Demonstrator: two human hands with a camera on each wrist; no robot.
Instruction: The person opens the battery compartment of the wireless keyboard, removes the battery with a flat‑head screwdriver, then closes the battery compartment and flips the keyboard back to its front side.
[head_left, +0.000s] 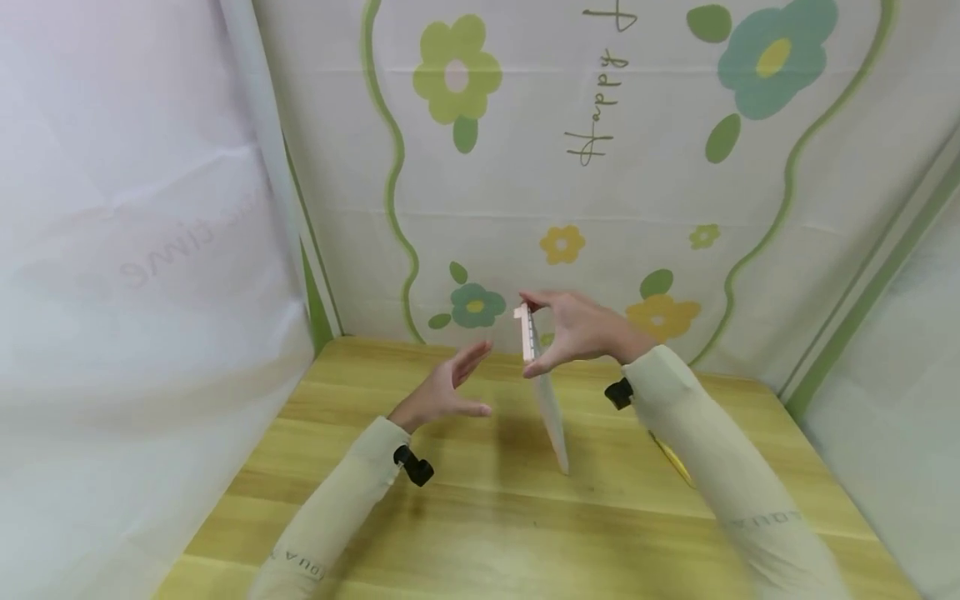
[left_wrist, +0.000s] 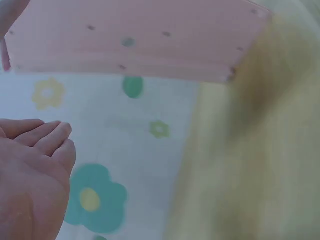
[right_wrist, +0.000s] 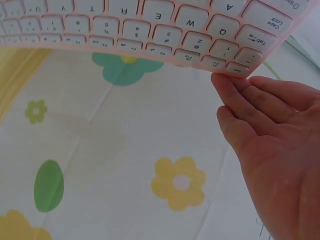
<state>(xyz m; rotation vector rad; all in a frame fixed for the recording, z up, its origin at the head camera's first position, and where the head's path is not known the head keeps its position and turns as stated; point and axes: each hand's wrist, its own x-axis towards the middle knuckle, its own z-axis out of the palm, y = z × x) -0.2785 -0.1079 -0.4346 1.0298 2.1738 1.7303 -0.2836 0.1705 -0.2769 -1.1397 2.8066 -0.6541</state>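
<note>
A pink keyboard [head_left: 552,421] with white keys is held up on its edge over the table, its long side slanting down toward me. My right hand [head_left: 581,327] grips it by one short end, thumb at the near corner and fingers at the far one. The right wrist view shows its keys [right_wrist: 157,27], with fingertips against the corner by the Esc key. In the left wrist view its pink underside [left_wrist: 150,45] appears, dotted with small dark spots. To its left, my left hand [head_left: 441,392] is apart from it, thumb and fingers spread, holding nothing.
A wood-grain table [head_left: 465,525] lies below. Behind it hangs a white cloth [head_left: 495,192] printed with flowers, and more white cloth [head_left: 150,333] hangs at both sides. A thin yellow item [head_left: 675,461] lies partly hidden under my right sleeve.
</note>
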